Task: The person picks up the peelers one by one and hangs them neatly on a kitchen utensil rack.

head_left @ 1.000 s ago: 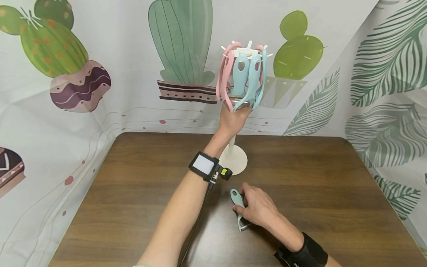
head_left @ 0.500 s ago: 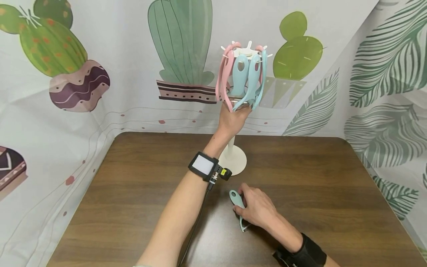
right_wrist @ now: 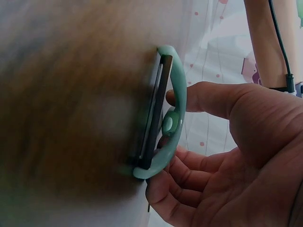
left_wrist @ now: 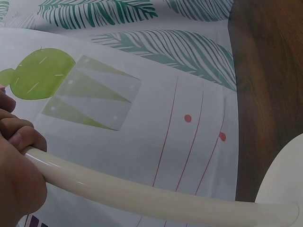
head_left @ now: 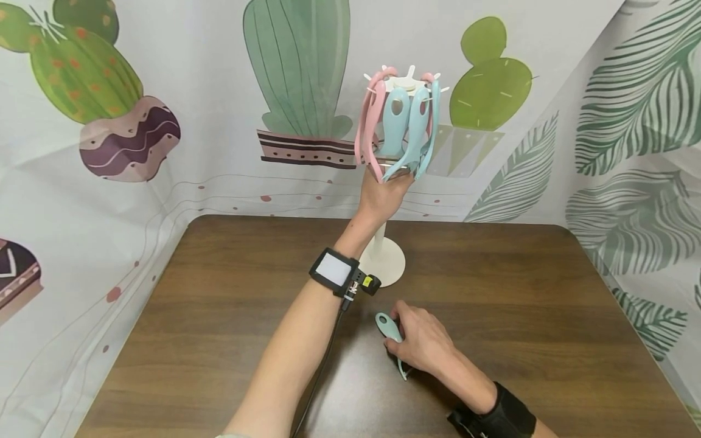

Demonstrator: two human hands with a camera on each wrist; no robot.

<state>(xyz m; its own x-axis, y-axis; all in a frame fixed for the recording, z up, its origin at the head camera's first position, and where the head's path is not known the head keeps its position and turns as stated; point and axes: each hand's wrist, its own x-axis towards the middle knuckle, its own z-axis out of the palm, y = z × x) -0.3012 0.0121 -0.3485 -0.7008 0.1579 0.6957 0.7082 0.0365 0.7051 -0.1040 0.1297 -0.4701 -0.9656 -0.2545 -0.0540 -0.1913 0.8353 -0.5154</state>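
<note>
My left hand [head_left: 380, 196] grips the cream pole [left_wrist: 118, 187] of an upright stand, just under its hanging peelers. A white round base [head_left: 390, 261] carries the stand on the table. From its spoked white top [head_left: 405, 85] hang several peelers, pink ones [head_left: 375, 115] on the left and blue ones [head_left: 395, 125] in front and to the right. Lower down, my right hand [head_left: 424, 337] pinches a mint-green Y-peeler [head_left: 387, 326] between thumb and fingers, low over the table. In the right wrist view its blade frame [right_wrist: 177, 80] stands edge-on, thumb on one side and fingers on the other.
The brown wooden table [head_left: 246, 274] ends at a white cloth [head_left: 219, 121] printed with cacti and leaves. A black cable [head_left: 323, 371] runs from the left wrist camera [head_left: 369, 284] along the forearm. A black band [head_left: 498, 413] wraps the right wrist.
The mint-green peeler has turned in my right fingers: its bladed end has swung right and now shows narrower. My left hand and the stand have stayed in place.
</note>
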